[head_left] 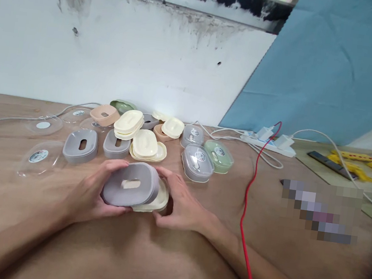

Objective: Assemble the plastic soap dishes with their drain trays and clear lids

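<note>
My left hand (94,194) is wrapped round the left side of a grey oval soap dish (139,197) with a slot in its middle, tilted to face me. Fingers of my right hand (183,198) close on a cream oval soap dish base (161,199), which sits behind and to the right of the grey dish, partly hidden by it. The two parts overlap, but I cannot tell whether they are joined. Both hands are above the front of the table, just before a group of similar parts.
Grey slotted dishes (82,144), stacked cream pieces (145,143) and clear lids (37,159) lie beyond my hands. Lidded boxes, grey (198,163) and green (220,157), stand to the right. A red cable (245,202) crosses the table (203,270) from a power strip (267,145).
</note>
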A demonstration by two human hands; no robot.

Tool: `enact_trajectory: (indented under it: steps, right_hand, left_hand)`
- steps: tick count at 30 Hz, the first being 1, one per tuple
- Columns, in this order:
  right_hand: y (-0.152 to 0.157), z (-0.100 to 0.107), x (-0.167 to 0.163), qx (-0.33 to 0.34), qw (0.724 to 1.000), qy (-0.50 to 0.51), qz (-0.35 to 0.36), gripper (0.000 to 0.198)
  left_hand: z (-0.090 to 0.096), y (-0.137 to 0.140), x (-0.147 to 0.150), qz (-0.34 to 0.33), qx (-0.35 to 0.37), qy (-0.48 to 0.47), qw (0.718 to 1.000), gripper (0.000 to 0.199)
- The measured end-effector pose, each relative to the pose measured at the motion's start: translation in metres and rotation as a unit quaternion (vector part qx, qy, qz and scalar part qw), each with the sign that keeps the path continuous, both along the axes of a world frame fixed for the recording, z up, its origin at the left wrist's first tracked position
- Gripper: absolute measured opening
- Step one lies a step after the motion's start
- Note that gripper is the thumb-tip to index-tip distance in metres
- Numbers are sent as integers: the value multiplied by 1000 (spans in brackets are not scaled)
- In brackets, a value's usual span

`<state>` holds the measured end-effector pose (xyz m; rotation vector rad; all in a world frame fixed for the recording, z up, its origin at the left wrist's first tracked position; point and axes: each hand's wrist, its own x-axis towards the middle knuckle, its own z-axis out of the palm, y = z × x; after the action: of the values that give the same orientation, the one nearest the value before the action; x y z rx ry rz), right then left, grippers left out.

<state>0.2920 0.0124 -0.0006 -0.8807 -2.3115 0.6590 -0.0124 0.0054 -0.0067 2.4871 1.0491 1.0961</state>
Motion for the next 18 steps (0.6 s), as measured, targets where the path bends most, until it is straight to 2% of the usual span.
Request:
enact_trajectory:
  steps: [5,8,14,16,18]
  right_hand:
    - [-1,-4,1,-29,999,44,13,125]
    - [-3,-5,-2,-21,999,38,18,133]
    - [-1,-9,-7,7,999,45,-9,90]
    - [1,-9,-6,-8,999,42,-29,89]
    - [2,-8,-4,-27,999,26,-37,92]
  left_hand:
    - [-2,-4,4,-1,-49,3,999,87]
    - [-3,-5,10,-11,-57,16,998,88]
    - [-4,-3,15,-36,-69,44,996,108]
    - [-4,-1,13,-42,-93,38,994,107]
    - [-3,0,10,-45,-132,17,990,97]
